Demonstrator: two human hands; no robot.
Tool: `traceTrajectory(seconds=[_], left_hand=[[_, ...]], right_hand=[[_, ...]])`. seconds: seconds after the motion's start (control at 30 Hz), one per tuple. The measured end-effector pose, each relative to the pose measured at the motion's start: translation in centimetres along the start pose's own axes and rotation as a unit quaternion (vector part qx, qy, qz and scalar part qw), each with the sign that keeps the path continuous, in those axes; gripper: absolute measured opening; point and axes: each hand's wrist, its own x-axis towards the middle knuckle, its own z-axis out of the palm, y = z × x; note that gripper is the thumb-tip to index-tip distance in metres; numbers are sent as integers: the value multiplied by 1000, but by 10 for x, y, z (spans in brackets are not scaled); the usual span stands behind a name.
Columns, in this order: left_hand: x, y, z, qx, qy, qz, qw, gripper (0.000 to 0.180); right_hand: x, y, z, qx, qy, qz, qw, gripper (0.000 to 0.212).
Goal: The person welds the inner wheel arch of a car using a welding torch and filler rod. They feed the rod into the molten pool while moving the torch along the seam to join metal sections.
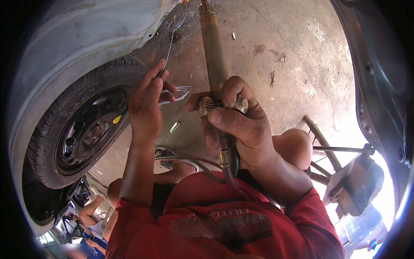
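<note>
My right hand (246,114) is wrapped round a brass gas torch (213,49), fingers at its valve knobs. The torch points away from me, and its tip runs out of the top edge. A hose (231,179) leaves its near end beside a brass fitting. My left hand (146,97) pinches a thin silvery wire (171,41) between thumb and fingers. The wire reaches up toward the lower edge of a pale car body panel (103,30), where small orange sparks show. Its slack end hangs in a loop (183,90) beside my left palm.
A car wheel (92,125) stands under the panel at left. Small metallic pieces (174,126) and dry leaves lie on the concrete floor (302,64). Hoses (187,160) cross near my foot. A dark car panel (379,73) borders the right; another person (92,220) sits at lower left.
</note>
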Motion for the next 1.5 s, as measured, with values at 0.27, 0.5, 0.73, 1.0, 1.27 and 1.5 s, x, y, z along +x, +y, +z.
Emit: traceTrajectory(seconds=[0.27, 0.5, 0.73, 1.0, 1.27, 1.5], left_hand=[[1, 3, 2, -26, 3, -13, 1000, 45], [1, 2, 2, -25, -6, -5, 1000, 43], [1, 0, 2, -23, 4, -15, 1000, 43], [2, -2, 2, -29, 6, -15, 999, 42], [1, 0, 4, -23, 5, -11, 1000, 41], [2, -1, 2, -14, -1, -5, 1000, 42]], right_hand=[[0, 1, 1, -9, 1, -4, 1000, 26], [-1, -2, 4, 3, 7, 5, 1000, 27], [0, -1, 2, -4, 4, -2, 1000, 26], [0, -1, 3, -30, 3, -4, 1000, 26], [-3, -2, 2, -21, 9, 10, 1000, 26], [-3, -3, 3, -21, 7, 8, 1000, 26]])
